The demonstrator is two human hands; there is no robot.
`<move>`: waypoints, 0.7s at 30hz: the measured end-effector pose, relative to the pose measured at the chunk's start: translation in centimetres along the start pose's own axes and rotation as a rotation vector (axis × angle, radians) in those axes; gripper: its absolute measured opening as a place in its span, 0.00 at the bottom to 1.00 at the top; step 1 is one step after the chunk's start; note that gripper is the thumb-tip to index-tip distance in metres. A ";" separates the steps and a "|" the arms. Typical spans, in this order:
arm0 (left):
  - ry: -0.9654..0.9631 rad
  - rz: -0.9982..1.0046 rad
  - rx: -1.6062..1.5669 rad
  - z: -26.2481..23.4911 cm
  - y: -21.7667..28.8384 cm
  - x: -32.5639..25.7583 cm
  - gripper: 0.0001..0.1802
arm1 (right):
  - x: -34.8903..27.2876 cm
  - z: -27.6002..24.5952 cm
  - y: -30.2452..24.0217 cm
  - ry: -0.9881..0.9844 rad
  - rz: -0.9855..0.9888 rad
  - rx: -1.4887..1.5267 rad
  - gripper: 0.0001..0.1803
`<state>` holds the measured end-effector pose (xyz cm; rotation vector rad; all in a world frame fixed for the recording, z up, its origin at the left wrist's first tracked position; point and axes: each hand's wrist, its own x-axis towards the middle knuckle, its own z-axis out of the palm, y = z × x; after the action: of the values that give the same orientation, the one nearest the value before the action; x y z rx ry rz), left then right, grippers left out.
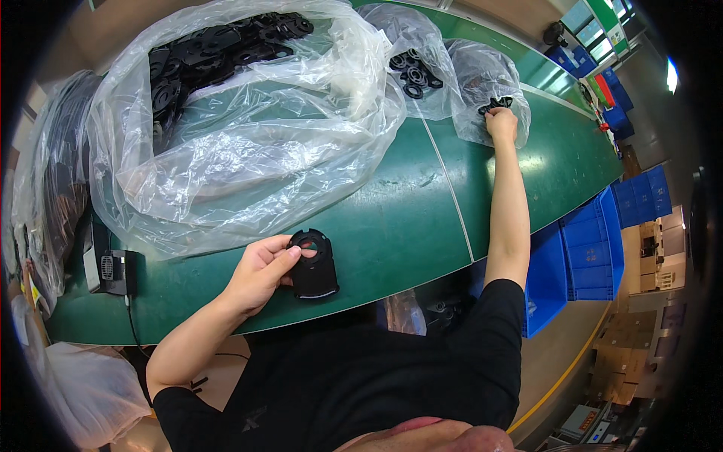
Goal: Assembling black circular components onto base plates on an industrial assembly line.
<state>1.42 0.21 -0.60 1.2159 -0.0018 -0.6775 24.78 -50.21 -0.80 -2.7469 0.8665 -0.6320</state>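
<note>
Near the table's front edge, my left hand (pixel 265 273) grips a black plastic housing (pixel 315 273) with a round opening at its top, thumb on the face and fingers behind. My right arm reaches far out to the right. At the mouth of a clear plastic bag (pixel 482 71), my right hand (pixel 502 126) has its fingers closed by small black parts (pixel 497 104). Whether one of these is pinched in the fingers is too small to make out.
A big clear bag (pixel 248 173) of black plastic parts (pixel 218 56) covers the left of the green table (pixel 392 226). Another bag holds black rings (pixel 413 75). A black device (pixel 117 271) with a cable stands at the left edge. Blue crates (pixel 591 248) stand beyond the right edge.
</note>
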 end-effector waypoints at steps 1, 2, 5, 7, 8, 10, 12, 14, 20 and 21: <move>0.000 -0.001 0.001 0.0 0.0 0.0 0.14 | 0.4 0.2 0.2 0.018 -0.043 0.023 0.15; -0.003 -0.004 0.001 -0.1 -0.1 0.0 0.14 | 0.6 0.3 0.5 0.035 -0.086 0.045 0.15; -0.010 -0.005 0.007 0.0 -0.1 0.0 0.14 | 0.8 0.3 1.3 0.204 -0.178 0.146 0.15; -0.014 -0.004 0.015 0.0 -0.1 0.0 0.14 | 0.8 0.1 1.8 0.244 -0.189 0.213 0.15; -0.020 -0.002 0.024 -0.1 -0.2 0.0 0.13 | 0.7 0.0 2.1 0.286 -0.198 0.283 0.15; -0.028 -0.001 0.032 -0.1 -0.2 0.0 0.13 | 0.6 -0.1 2.3 0.235 -0.069 0.491 0.14; -0.028 -0.006 0.031 0.2 0.1 -0.1 0.13 | 0.5 -0.4 2.7 0.185 0.063 0.696 0.13; -0.031 -0.001 0.028 0.3 0.4 -0.2 0.13 | -0.4 -0.9 2.5 0.087 0.147 1.077 0.13; -0.004 0.013 -0.013 -0.1 -0.3 -0.4 0.14 | -6.3 -4.6 -0.3 -0.036 0.071 1.172 0.13; 0.003 0.016 -0.026 -0.2 -0.4 -0.4 0.14 | -8.1 -5.6 -1.0 -0.130 0.055 1.207 0.12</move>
<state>0.95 0.53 -0.92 1.1906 -0.0001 -0.6600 16.78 -44.94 1.79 -1.6320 0.3141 -0.6461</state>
